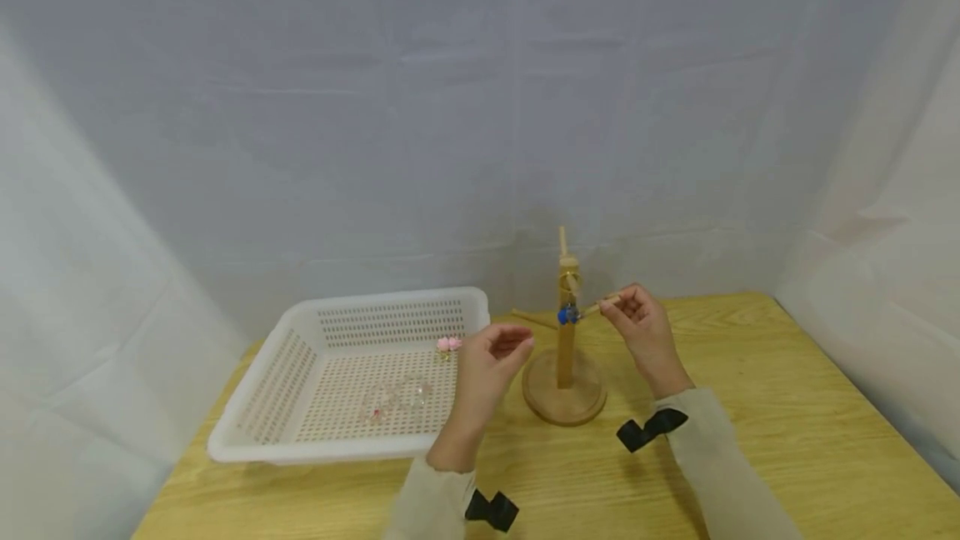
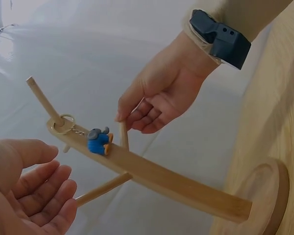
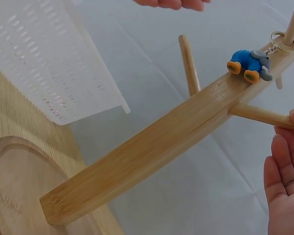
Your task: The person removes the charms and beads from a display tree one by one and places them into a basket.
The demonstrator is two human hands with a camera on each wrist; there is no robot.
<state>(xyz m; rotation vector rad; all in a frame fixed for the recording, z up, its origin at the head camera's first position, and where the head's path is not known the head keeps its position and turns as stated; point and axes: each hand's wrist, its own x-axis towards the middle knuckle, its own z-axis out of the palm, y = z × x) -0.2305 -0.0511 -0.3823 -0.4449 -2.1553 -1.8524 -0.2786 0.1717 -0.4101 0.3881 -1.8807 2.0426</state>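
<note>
A wooden peg stand (image 1: 566, 365) rises from a round base on the table. From one upper peg hangs a keychain with a blue and grey elephant figure (image 2: 98, 143); its metal ring (image 2: 64, 131) loops that peg, and the figure lies against the post. My right hand (image 1: 647, 338) pinches the end of the right side peg (image 2: 124, 137) between thumb and fingers. Just left of the stand is my left hand (image 1: 486, 365), its fingers loosely bent and holding nothing. In the left wrist view it appears close to the left side peg (image 2: 105, 188).
A white perforated basket (image 1: 348, 447) stands left of the stand. Inside lie clear beaded loops (image 1: 393, 398) and a pink trinket (image 1: 448, 344), partly behind my left hand. Pale cloth (image 1: 480, 107) hangs behind and beside the wooden table (image 1: 787, 407).
</note>
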